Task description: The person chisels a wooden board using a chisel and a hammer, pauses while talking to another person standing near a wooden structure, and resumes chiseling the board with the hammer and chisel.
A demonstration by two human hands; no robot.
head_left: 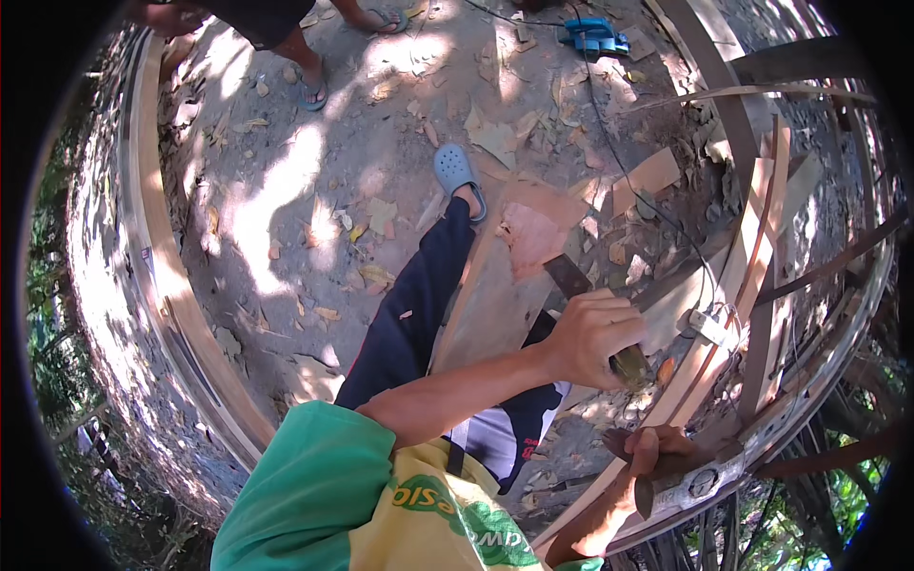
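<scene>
My left hand [595, 338] is closed around a broad chisel [568, 275] with a dark flat blade. Its worn handle end sticks out below my fist. The blade's tip meets or hovers just over a pinkish, freshly cut patch on a wide wooden board [495, 300], which slants between my legs. Lower right, my right hand [659, 450] is closed, thumb showing, against a rough, round-ended wooden mallet [681, 488]; the grip itself is partly hidden. My left foot, in a grey-blue clog [457, 171], stands beside the board's upper end.
A blue power tool [595, 38] lies on the ground at the far right, its black cable running to a white socket block [709, 326] on stacked planks [733, 285]. Long timber [157, 219] borders the left. Another person's sandalled foot [312, 90] stands far left. Wood chips and leaves litter the dirt.
</scene>
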